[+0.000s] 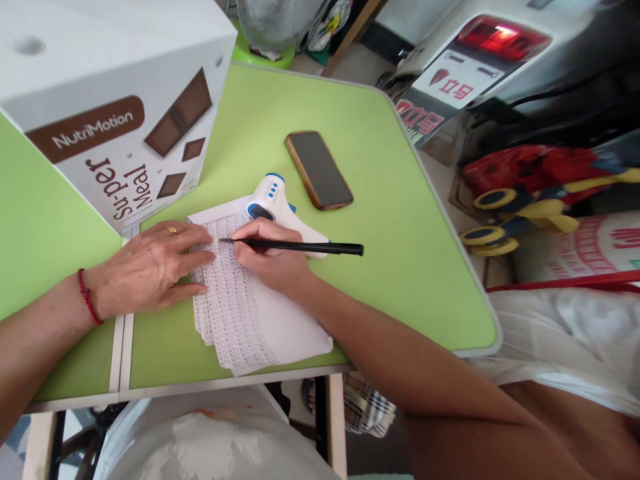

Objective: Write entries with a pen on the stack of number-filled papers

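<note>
I see a stack of papers (250, 313) on the green surface (410, 267). My left hand (150, 267) lies flat and open on them. My right hand (270, 257) grips a black pen (300, 247), tip on the top paper. Behind sit a thermometer (275, 203), a phone (319, 169) and a big white box (110, 100).

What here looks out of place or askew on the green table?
The infrared thermometer lies on its side, resting partly on the sheet of paper that the right hand is writing on with a pen. Nothing is spilled or visibly damaged.
</note>
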The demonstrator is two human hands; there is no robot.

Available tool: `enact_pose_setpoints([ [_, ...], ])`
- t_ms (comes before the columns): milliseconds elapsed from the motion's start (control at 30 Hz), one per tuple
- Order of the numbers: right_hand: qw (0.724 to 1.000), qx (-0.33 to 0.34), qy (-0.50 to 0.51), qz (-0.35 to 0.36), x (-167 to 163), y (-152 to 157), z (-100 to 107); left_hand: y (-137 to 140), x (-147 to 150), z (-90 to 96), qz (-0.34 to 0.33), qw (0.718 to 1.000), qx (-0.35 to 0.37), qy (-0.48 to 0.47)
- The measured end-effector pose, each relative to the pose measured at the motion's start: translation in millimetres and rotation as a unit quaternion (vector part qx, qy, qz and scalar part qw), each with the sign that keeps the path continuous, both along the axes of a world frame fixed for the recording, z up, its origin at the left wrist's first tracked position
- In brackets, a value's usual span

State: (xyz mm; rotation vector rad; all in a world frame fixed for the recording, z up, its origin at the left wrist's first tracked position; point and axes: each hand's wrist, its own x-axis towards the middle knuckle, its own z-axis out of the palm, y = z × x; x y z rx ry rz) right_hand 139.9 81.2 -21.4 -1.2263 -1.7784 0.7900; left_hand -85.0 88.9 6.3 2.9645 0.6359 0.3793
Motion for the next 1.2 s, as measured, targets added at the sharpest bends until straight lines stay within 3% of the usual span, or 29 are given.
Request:
enact_pose_setpoints([
  [1200,1.000,0.012,0.002,0.008,2.0,-1.0,-2.3,-0.4,-0.3,-0.3,-0.007,1.000,0.001,-0.006],
])
